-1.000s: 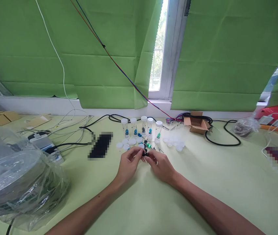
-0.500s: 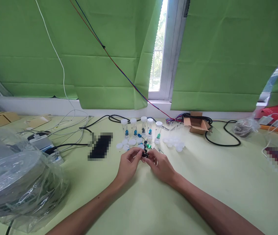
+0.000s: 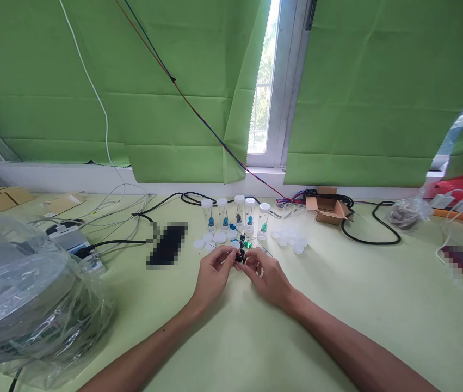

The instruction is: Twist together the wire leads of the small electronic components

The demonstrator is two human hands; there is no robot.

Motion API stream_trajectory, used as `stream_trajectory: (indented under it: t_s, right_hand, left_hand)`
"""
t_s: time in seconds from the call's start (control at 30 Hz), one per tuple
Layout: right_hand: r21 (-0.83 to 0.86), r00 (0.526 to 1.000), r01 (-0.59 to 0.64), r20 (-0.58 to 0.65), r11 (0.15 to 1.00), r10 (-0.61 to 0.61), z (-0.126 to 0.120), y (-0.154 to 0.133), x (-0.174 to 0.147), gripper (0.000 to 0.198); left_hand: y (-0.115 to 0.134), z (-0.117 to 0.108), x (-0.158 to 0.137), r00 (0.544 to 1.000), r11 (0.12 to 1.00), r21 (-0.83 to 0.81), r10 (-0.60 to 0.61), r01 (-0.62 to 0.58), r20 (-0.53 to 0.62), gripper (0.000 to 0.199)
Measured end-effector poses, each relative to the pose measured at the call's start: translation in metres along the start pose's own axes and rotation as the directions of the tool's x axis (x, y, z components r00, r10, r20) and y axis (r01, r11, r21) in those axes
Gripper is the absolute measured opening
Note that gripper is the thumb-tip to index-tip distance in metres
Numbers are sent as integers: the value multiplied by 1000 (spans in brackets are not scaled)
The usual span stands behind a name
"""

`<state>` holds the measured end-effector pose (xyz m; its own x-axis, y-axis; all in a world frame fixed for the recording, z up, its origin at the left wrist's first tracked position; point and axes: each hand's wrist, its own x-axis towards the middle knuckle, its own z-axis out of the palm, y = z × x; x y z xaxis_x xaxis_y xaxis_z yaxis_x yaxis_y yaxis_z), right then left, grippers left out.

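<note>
My left hand (image 3: 214, 272) and my right hand (image 3: 269, 276) meet over the middle of the table, fingertips pinched together. Between them is a small black part (image 3: 240, 257), partly covered by the fingers; its exact kind is too small to tell. Just beyond lie loose small pieces, among them a green one (image 3: 248, 245) with a thin pin. Several clear tubes with white caps (image 3: 264, 220) stand upright behind, holding blue, black or green pieces with thin stems. White round lids (image 3: 220, 237) lie left of centre, and translucent caps (image 3: 292, 238) are grouped at the right.
A plastic-wrapped spool (image 3: 31, 305) fills the left front. Behind it sit a white power strip (image 3: 70, 239) and cables. A blurred dark rectangle (image 3: 168, 245) lies left of the lids. An open cardboard box (image 3: 328, 209) and a black cable (image 3: 372, 241) are at the back right.
Almost nothing differs. Both hands stay in the same place around the black part, with only a very slight shift of the fingers.
</note>
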<state>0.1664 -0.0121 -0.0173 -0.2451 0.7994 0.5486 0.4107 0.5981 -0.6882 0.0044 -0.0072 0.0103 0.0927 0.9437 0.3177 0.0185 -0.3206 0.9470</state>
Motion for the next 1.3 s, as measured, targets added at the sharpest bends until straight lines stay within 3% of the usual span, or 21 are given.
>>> stream_trajectory:
  t_s: [0.13, 0.33, 0.47, 0.7, 0.9, 1.03, 1.3]
  right_hand:
    - [-37, 1000, 4, 28, 999, -3, -1, 1, 0, 11]
    - [-102, 998, 27, 51, 994, -22, -3, -1, 2, 30]
    - [-35, 1000, -10, 15, 999, 11, -1, -2, 2, 13]
    - [-19, 999, 14, 40, 1000, -13, -1, -1, 1, 11]
    - [-111, 998, 12, 55, 994, -5, -3, -2, 1, 26]
    - [-51, 999, -18, 37, 999, 19, -1, -2, 1, 13]
    - [-29, 1000, 3, 27, 1000, -3, 2, 3, 1, 9]
  left_hand:
    - [-2, -1, 0, 999, 1000, -13, 3, -2, 34, 17]
    - [-1, -1, -1, 999, 1000, -15, -10, 10, 49, 18]
    - [0, 0, -2, 1000, 1000, 0, 0, 0, 20, 16]
    - [1, 0, -2, 999, 1000, -4, -9, 9, 36, 17]
    - [-1, 1, -2, 999, 1000, -4, -4, 4, 48, 17]
    - [-1, 0, -2, 1000, 1000, -3, -4, 5, 18, 16]
    - [0, 1, -2, 999, 999, -18, -33, 34, 26, 16]
